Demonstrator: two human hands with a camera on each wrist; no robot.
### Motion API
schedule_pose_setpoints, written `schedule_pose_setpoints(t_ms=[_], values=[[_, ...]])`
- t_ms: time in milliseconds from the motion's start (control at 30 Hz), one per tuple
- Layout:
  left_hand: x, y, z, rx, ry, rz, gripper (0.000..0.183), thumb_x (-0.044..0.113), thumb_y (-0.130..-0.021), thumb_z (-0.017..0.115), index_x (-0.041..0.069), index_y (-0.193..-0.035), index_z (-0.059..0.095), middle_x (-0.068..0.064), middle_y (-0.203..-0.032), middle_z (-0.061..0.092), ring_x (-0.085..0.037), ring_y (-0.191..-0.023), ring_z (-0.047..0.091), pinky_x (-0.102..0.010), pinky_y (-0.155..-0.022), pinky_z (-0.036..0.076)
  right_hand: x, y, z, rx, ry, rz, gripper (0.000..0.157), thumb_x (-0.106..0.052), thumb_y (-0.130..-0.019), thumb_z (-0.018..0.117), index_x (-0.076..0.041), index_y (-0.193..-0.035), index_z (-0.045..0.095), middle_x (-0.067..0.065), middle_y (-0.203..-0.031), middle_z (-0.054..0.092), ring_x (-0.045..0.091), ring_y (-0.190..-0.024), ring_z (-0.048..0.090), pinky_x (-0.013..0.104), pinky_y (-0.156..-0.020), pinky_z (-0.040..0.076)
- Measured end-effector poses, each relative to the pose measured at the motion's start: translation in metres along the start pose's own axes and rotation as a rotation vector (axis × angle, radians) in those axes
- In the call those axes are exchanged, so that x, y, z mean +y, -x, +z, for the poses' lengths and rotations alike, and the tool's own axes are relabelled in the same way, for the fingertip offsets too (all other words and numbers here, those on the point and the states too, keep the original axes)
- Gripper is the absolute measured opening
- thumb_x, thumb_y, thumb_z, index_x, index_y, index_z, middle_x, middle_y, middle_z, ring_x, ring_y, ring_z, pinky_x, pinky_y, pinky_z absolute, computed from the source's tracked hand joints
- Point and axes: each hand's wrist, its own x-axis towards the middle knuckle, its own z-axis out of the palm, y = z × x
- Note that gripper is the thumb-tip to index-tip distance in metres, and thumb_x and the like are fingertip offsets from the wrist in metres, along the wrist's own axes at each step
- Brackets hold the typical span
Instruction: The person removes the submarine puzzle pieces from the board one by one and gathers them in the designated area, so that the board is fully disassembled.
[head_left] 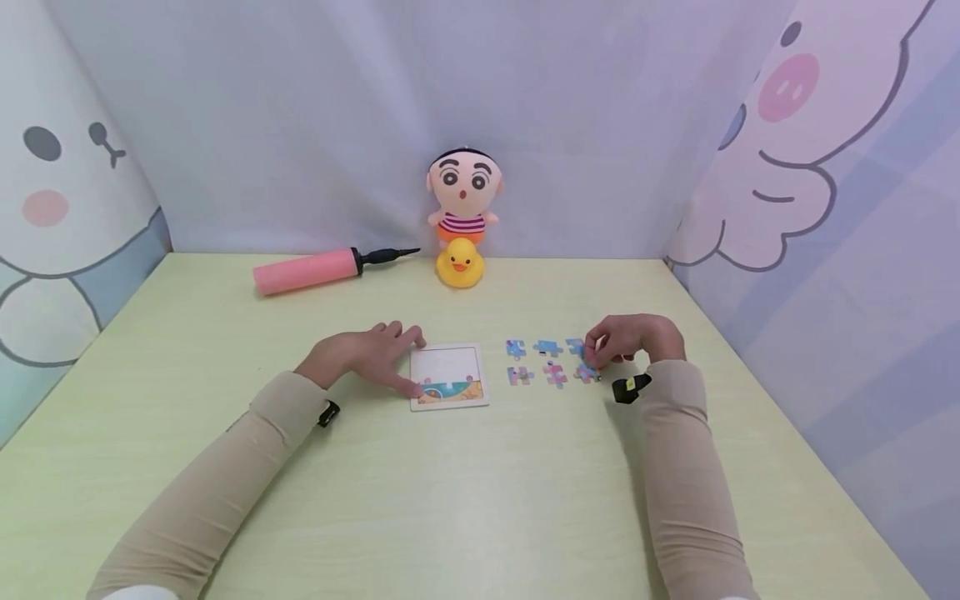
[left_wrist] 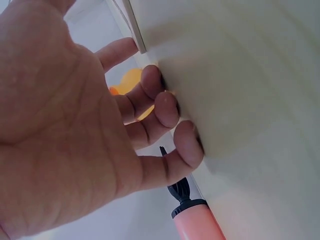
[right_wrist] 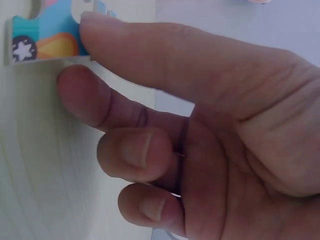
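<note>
A shallow square puzzle tray [head_left: 450, 406] lies on the table, with a strip of joined puzzle pieces along its near side. My left hand [head_left: 375, 357] rests at the tray's left side, thumb and index finger spread along that edge. In the left wrist view the index fingertip meets the tray's corner. Several loose puzzle pieces [head_left: 555, 375] lie in two rows to the right. My right hand [head_left: 622, 337] is at the right end of those rows, thumb tip overlapping a piece with a star wheel [right_wrist: 45, 37]. Its index fingertip is just beside that piece, other fingers loosely bent.
At the back stand a cartoon doll [head_left: 463, 196] and, in front of it, a yellow rubber duck [head_left: 460, 264]. A pink hand pump [head_left: 307, 272] with a black nozzle lies at the back left. A pale curtain [head_left: 300, 125] hangs behind the table.
</note>
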Motion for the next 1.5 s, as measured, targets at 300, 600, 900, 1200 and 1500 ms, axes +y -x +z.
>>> schedule_pose_setpoints(t_ms=[300, 600, 900, 1200, 1500], values=[[-0.003, -0.001, -0.001, -0.017, 0.000, 0.012, 0.092, 0.066, -0.078, 0.073, 0.014, -0.144, 0.036, -0.015, -0.125, 0.045, -0.034, -0.116, 0.045, -0.055, -0.096, 0.043, -0.007, 0.004, -0.003, 0.069, 0.060, 0.005, 0.003, -0.009, -0.091, 0.064, -0.008, -0.094, 0.066, 0.000, -0.070, 0.048, 0.012, -0.057, 0.036, 0.028, -0.057, 0.032], [-0.003, 0.001, -0.002, -0.028, -0.012, 0.025, 0.094, 0.065, -0.077, 0.076, 0.013, -0.145, 0.036, -0.015, -0.127, 0.045, -0.034, -0.118, 0.044, -0.055, -0.097, 0.042, -0.032, 0.000, 0.003, 0.160, 0.136, -0.137, 0.008, -0.008, -0.094, 0.063, -0.005, -0.100, 0.065, 0.006, -0.082, 0.060, 0.020, -0.071, 0.050, 0.031, -0.064, 0.038], [-0.003, 0.002, -0.001, -0.023, -0.007, 0.028, 0.093, 0.063, -0.077, 0.076, 0.013, -0.144, 0.037, -0.016, -0.126, 0.045, -0.035, -0.117, 0.044, -0.056, -0.097, 0.042, -0.085, -0.031, 0.030, 0.130, 0.204, -0.254, 0.017, -0.015, -0.097, 0.064, -0.014, -0.113, 0.069, 0.005, -0.096, 0.064, 0.026, -0.088, 0.059, 0.038, -0.079, 0.048], [0.000, 0.002, -0.002, -0.028, -0.017, 0.006, 0.094, 0.065, -0.077, 0.075, 0.015, -0.146, 0.036, -0.015, -0.126, 0.045, -0.034, -0.117, 0.044, -0.056, -0.096, 0.043, -0.133, -0.053, 0.070, 0.048, 0.214, -0.294, 0.017, -0.020, -0.098, 0.066, -0.021, -0.114, 0.064, 0.003, -0.090, 0.060, 0.022, -0.072, 0.059, 0.032, -0.065, 0.049], [0.001, 0.002, -0.002, -0.038, -0.025, -0.015, 0.095, 0.068, -0.076, 0.074, 0.015, -0.145, 0.035, -0.014, -0.124, 0.045, -0.033, -0.114, 0.044, -0.054, -0.095, 0.043, -0.152, -0.064, 0.094, 0.024, 0.251, -0.414, 0.029, -0.019, -0.096, 0.069, -0.017, -0.123, 0.059, -0.001, -0.087, 0.061, 0.015, -0.078, 0.055, 0.027, -0.073, 0.045]])
